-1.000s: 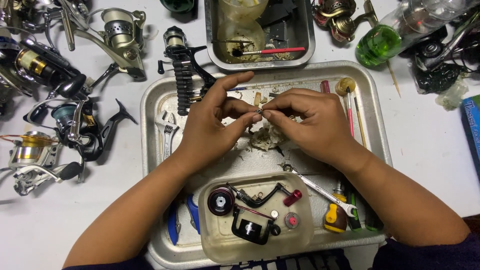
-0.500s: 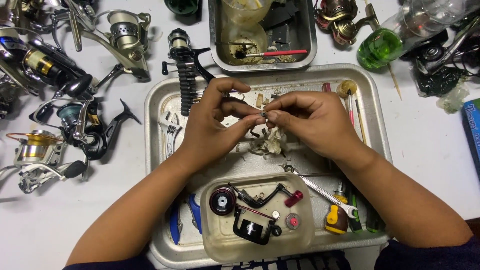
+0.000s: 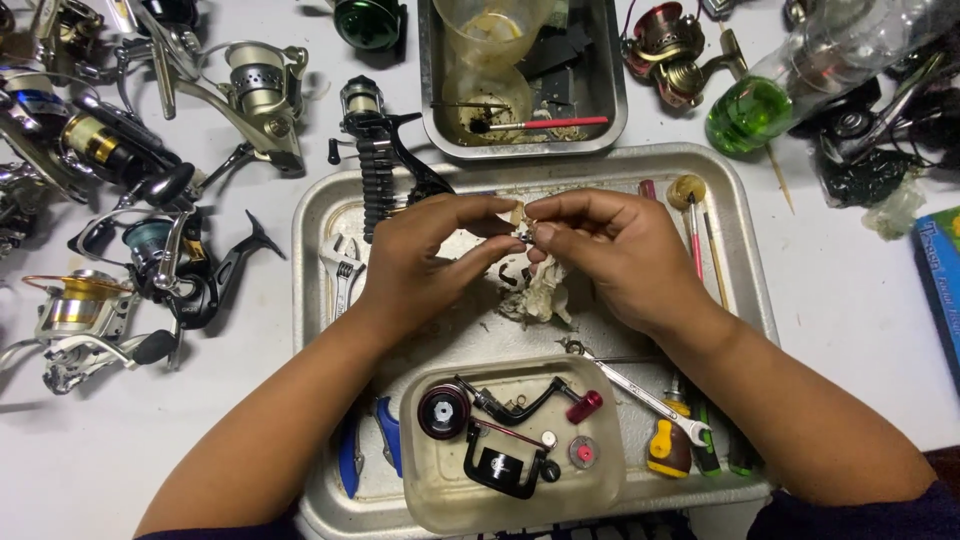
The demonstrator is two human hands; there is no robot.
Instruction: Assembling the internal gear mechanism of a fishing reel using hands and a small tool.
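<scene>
The fingers of the left hand and the fingers of the right hand met in the middle, pinched tight on one small metal part. The part was too tiny to tell what it was. Both hands hung over a big metal tray on the white counter. Right under the hands lay a crumpled dirty rag. Near the front of the tray sat a clear plastic tub with a black handle with a red knob and some small round bits in it. A silver spanner lay just beside the tub, under the right wrist. Another spanner lay by the left hand. A smaller metal tray sat behind the big one, with a red brush in it. Lots of fishing reels were spread out to the left. A green bottle lay to the right.
</scene>
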